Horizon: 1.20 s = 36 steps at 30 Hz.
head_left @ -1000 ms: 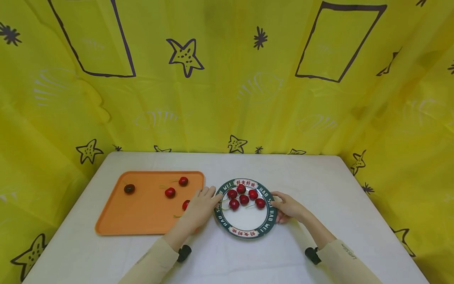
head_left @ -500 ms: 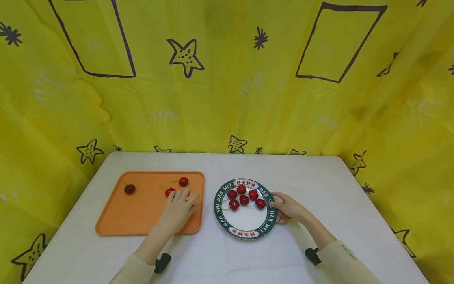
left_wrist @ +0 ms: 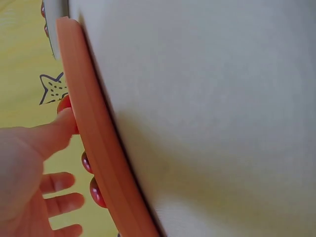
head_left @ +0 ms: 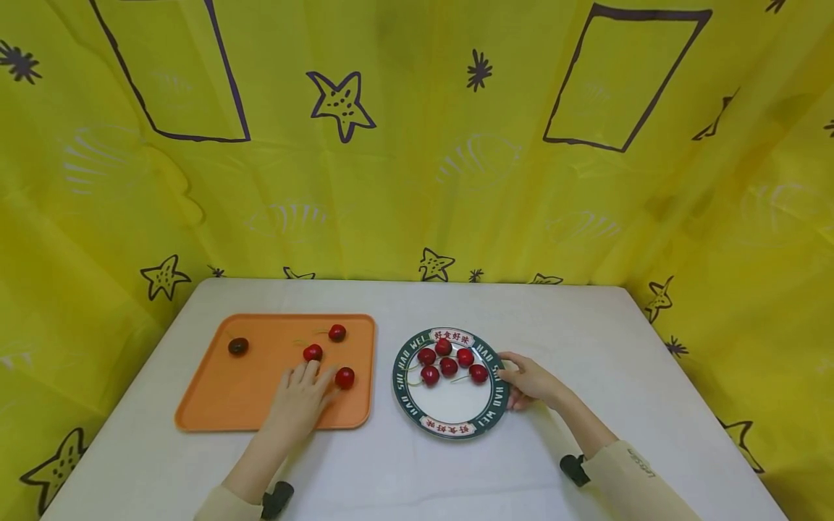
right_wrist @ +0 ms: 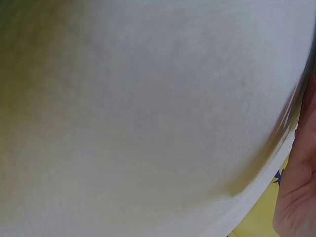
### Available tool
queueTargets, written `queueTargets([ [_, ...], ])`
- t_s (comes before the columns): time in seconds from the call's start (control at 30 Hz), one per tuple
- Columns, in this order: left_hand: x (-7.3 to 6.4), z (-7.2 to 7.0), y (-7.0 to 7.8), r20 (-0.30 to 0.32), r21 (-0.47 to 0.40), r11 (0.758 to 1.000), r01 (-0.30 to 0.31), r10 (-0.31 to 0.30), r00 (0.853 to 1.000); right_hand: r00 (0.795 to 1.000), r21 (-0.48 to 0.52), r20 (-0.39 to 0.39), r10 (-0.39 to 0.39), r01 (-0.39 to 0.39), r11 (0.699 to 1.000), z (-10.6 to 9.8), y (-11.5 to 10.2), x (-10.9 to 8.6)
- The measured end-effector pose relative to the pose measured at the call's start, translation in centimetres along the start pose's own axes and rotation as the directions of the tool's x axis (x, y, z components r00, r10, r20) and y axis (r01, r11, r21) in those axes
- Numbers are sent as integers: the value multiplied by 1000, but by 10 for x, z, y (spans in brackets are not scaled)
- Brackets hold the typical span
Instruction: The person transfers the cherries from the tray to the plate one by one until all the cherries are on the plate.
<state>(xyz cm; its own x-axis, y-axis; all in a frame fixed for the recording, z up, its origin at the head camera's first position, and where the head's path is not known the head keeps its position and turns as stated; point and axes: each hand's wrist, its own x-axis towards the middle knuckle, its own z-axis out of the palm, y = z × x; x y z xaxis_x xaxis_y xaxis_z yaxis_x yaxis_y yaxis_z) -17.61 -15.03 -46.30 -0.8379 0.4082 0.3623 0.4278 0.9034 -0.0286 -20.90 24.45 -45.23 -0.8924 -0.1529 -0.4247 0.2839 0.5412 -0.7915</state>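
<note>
My left hand (head_left: 296,405) hovers over the right half of an orange tray (head_left: 221,405), its fingers spread and holding nothing. Its fingertips are right by a red cherry (head_left: 313,352). A nearer cherry (head_left: 344,378) lies beside the thumb; in the left wrist view the thumb (left_wrist: 54,129) overlaps a cherry (left_wrist: 64,104) at the tray's rim. Farther back on the tray are another red cherry (head_left: 337,333) and a dark one (head_left: 238,346). With thumb on the rim, my right hand (head_left: 531,380) grips a green-rimmed plate (head_left: 408,409) bearing several red cherries (head_left: 448,367).
A white cloth covers the table (head_left: 573,325). Tray and plate stand side by side with a narrow gap between. Behind and on both sides hangs a yellow curtain (head_left: 417,181) with drawn starfish.
My left hand has moved left from the plate's edge over the tray, and a cherry it covered shows again. The right hand and plate have not moved.
</note>
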Motion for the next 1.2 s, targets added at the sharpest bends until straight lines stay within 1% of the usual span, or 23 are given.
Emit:
queueTargets([
  [0.2,-5,2,-3,70,33,999,16,-18,997,1000,7,6,-2,1,1000,0,0,0],
  [0.33,-6,2,-2,107,32,999,0,-3,994,1000,6,12,-4,4,1000,0,0,0],
  [0.43,-6,2,-2,131,24,1000,-10,6,991,1000,7,15,-12,12,1000,0,-1,-1],
  [0.6,-6,3,-1,163,-2,1000,-2,2,987,999,3,22,-25,24,1000,0,-1,-2],
  [0.87,-4,2,-1,202,-34,999,6,1,979,1000,-7,5,-3,3,1000,0,-1,-1],
  [1.0,-4,1,-2,189,-42,999,-7,15,982,1000,-9,6,0,1,1000,-1,0,0],
  [1.2,-1,3,-1,123,-57,998,-41,48,991,1000,-17,-13,11,-11,1000,0,-1,0],
])
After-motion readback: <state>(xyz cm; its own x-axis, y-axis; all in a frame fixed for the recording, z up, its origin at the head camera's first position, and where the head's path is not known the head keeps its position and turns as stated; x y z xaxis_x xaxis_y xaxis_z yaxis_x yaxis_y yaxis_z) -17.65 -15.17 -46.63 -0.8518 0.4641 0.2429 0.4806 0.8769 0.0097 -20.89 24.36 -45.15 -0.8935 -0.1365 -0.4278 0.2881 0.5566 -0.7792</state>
